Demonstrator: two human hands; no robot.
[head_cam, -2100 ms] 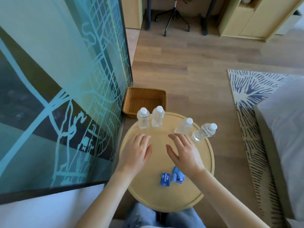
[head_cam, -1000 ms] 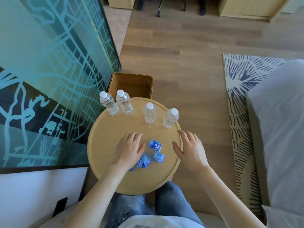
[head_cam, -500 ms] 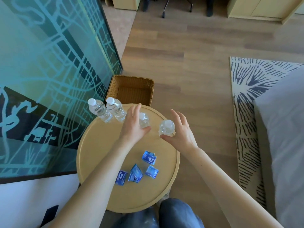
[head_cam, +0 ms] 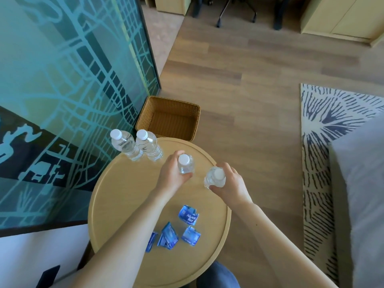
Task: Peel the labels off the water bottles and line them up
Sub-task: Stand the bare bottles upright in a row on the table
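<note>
Several clear, label-free water bottles with white caps stand on a round wooden table [head_cam: 116,204]. Two bottles [head_cam: 124,145] [head_cam: 150,146] stand side by side at the table's far left edge. My left hand [head_cam: 171,175] grips a third bottle [head_cam: 185,166] near the table's far middle. My right hand [head_cam: 230,183] grips a fourth bottle [head_cam: 215,178] just to its right. Several peeled blue labels [head_cam: 188,216] [head_cam: 168,238] lie loose on the near half of the table.
A woven brown basket [head_cam: 169,117] sits on the wooden floor behind the table. A large framed teal map picture [head_cam: 62,90] leans at the left. A patterned rug [head_cam: 324,132] and a grey bed [head_cam: 361,194] are at the right.
Both hands moved from lying flat near the labels up to the two right-hand bottles and closed round them. The view also shifted.
</note>
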